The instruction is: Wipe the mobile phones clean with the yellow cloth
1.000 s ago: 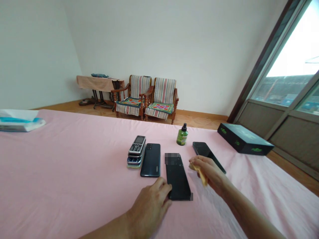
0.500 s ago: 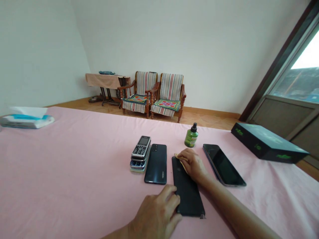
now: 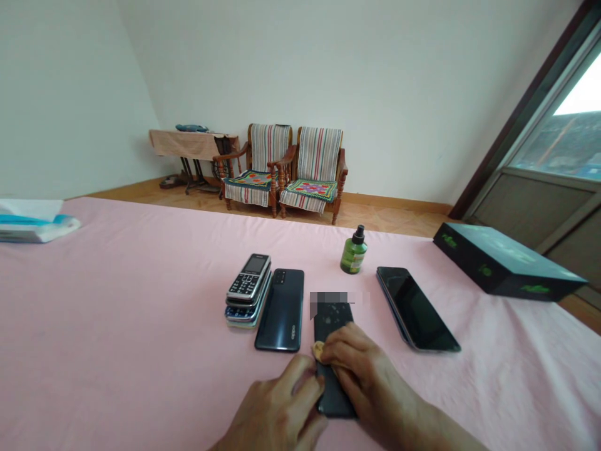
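Observation:
A black smartphone (image 3: 331,319) lies flat on the pink tablecloth (image 3: 117,313), close in front of me. My right hand (image 3: 361,369) rests on its near half, fingers closed on a small yellow cloth (image 3: 318,349) pressed against the phone. At the phone's lower left edge my left hand (image 3: 277,410) holds it steady, fingers curled against its side. To the left lie a dark blue smartphone (image 3: 280,308) and a stack of keypad phones (image 3: 248,290).
Another black smartphone (image 3: 416,307) lies to the right, with a green spray bottle (image 3: 353,252) behind the phones. A dark box (image 3: 504,262) sits at the far right, a tissue pack (image 3: 32,222) far left. Two striped chairs (image 3: 286,172) stand by the wall.
My right hand with the yellow cloth has slid from the phone's far end down to its near half, close to my left hand. The left hand stays on the phone's edge.

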`<act>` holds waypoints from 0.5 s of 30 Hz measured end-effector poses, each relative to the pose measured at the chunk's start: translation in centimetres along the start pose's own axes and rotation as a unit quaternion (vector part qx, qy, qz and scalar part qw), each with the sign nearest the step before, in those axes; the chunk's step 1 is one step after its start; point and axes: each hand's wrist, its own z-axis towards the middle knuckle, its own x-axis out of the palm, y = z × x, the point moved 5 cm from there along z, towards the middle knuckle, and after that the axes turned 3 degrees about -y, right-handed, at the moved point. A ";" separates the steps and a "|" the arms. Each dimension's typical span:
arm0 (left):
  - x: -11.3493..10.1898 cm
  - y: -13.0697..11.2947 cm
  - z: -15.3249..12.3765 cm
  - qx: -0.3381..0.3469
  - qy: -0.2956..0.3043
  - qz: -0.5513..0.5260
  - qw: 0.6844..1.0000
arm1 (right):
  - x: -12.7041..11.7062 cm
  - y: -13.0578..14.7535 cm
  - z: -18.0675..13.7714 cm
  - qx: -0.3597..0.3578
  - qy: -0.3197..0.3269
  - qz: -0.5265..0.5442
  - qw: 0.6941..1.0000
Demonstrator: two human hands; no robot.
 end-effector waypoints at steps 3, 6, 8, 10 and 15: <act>0.1 0.1 0.0 -0.001 -0.012 -0.017 1.000 | 0.5 0.9 -1.7 0.003 0.031 0.001 1.000; 0.1 0.2 -0.2 0.000 -0.027 -0.016 1.000 | 0.6 1.5 -2.2 0.004 0.060 -0.001 0.998; 0.1 0.1 -0.3 0.004 -0.028 -0.009 1.000 | 0.3 1.3 -1.6 0.013 0.067 -0.013 0.998; 0.1 -0.2 -0.3 0.013 -0.019 0.002 1.000 | -0.3 0.5 -0.1 0.015 0.051 -0.045 0.998; -0.2 -0.7 0.0 0.030 0.009 0.026 0.999 | -1.5 -3.2 4.9 -0.028 -0.021 -0.123 0.992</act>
